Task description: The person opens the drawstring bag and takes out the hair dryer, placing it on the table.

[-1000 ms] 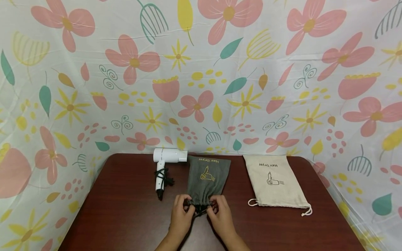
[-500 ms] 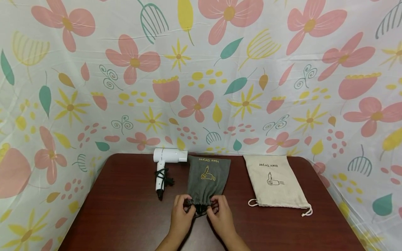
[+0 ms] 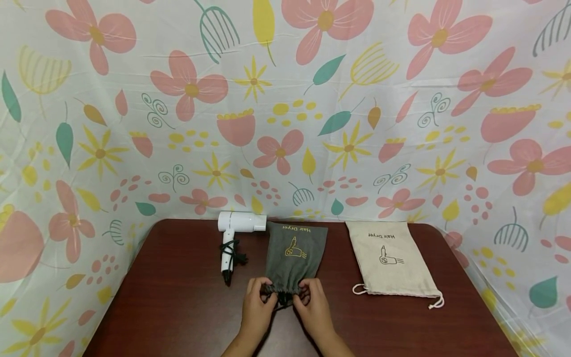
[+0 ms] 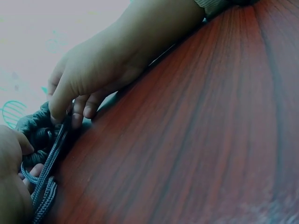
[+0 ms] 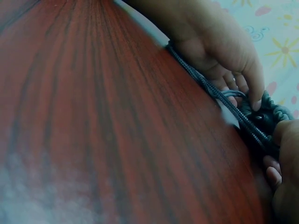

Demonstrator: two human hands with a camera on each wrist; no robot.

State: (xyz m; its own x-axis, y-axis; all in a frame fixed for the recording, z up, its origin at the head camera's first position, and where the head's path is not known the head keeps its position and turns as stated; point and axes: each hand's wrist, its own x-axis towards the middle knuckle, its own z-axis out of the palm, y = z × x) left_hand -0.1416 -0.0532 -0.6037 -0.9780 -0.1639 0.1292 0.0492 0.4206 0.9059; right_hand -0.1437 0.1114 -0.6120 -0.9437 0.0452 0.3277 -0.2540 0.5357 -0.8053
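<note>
A dark grey drawstring bag (image 3: 296,253), printed "Hair Dryer" with a yellow dryer picture, lies flat with its gathered mouth towards me. My left hand (image 3: 257,305) pinches the left edge of that mouth between thumb and fingers. At the right edge my right hand (image 3: 314,306) does the same. Something black shows inside the gathered opening (image 4: 41,136), mostly hidden by cloth. The bag's grey braided drawcord (image 5: 243,119) runs loose in front of the mouth, between the two hands.
Left of the bag lies a white hair dryer (image 3: 241,221), its black cord wrapped round the handle. A beige drawstring bag (image 3: 388,258) lies flat on the right. All are on a dark red wooden table (image 3: 178,307), with a flowered curtain (image 3: 285,109) behind.
Both hands keep their places at the grey bag's mouth. The loose drawcord in front of it has shifted slightly, and the opening between the fingers shows a little differently.
</note>
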